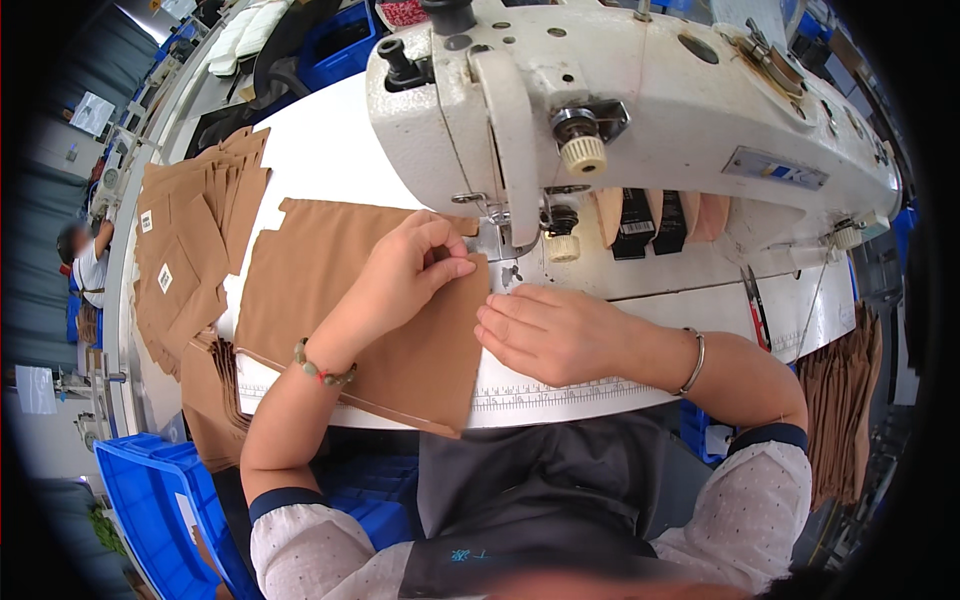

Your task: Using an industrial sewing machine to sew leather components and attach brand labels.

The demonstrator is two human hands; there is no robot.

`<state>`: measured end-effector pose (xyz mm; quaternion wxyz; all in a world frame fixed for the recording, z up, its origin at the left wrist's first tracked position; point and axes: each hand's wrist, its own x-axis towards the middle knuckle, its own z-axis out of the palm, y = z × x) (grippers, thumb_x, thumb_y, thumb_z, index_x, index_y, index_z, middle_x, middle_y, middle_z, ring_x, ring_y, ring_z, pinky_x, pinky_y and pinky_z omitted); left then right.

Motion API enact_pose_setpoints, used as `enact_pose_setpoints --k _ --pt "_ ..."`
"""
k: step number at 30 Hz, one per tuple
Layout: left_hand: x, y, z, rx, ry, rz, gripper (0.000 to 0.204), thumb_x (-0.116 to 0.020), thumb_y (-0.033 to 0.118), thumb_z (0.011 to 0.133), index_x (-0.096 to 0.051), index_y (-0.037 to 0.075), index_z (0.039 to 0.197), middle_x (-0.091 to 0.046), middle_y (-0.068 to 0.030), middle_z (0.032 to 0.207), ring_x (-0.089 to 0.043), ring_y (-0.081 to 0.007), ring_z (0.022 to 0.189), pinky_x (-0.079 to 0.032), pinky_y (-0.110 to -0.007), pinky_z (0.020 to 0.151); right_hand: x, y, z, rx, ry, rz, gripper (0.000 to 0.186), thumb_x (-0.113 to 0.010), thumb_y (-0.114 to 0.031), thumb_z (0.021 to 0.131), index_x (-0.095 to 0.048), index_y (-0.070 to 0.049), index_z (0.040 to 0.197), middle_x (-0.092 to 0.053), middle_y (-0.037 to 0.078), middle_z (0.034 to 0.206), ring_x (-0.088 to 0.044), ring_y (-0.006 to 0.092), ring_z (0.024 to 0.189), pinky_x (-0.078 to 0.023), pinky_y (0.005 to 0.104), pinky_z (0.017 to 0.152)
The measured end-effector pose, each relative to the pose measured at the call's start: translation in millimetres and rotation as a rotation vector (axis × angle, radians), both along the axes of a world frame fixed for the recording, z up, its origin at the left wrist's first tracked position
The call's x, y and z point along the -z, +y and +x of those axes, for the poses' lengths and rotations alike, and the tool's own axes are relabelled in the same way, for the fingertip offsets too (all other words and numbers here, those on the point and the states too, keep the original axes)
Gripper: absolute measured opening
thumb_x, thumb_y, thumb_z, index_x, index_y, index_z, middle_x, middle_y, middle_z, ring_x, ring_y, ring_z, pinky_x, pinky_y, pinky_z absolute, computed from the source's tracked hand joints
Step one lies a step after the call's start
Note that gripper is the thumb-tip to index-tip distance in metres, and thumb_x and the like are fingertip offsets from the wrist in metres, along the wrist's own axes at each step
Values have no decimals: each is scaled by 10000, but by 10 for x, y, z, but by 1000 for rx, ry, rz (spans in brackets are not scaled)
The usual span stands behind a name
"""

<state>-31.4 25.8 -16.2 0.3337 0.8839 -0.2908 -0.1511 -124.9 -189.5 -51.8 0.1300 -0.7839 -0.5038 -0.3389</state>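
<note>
A brown fabric panel (345,270) lies on the white sewing machine table, its right edge beside the needle area. My left hand (415,265) is closed over its upper right corner, thumb and forefinger pinched at the fabric edge. Just right of that edge, my right hand (550,335) rests low over the table, fingers extended side by side and no object visible in them. Directly above both hands is the white sewing machine (620,110), with its needle and presser foot (508,235) near my left fingertips. What lies under my right palm is hidden.
Stacked brown fabric pieces (185,215) cover the table's left side. Red-handled scissors (756,305) lie at the right; black labels (636,225) sit under the machine arm. A printed ruler (540,395) runs along the front edge. Blue crates (150,500) stand below left. More brown pieces (840,410) hang at right.
</note>
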Motion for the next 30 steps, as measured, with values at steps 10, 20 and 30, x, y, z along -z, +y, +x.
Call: enact_pose_setpoints --k 10,20,30 --pt "109 -311 96 -7 -52 -112 145 -766 66 865 -660 -22 909 -667 -76 766 -598 -173 688 -490 -322 641 104 -70 -6 33 30 -30 164 -644 -147 661 -617 -26 768 -597 47 782 -559 158 692 -442 273 550" --pt "28 -385 139 -16 -89 4 235 -789 83 847 -681 -28 1024 -701 -65 900 -608 -127 778 -512 -302 699 52 -121 14 16 94 15 139 -635 -136 712 -615 -38 807 -604 57 806 -616 179 743 -510 286 612" --pt "63 -425 195 -39 -107 -251 287 -778 38 790 -716 11 1069 -738 -144 933 -707 -245 797 -570 -362 733 37 -183 79 41 112 7 123 -641 -123 749 -626 -38 836 -642 68 868 -660 193 809 -547 292 668"
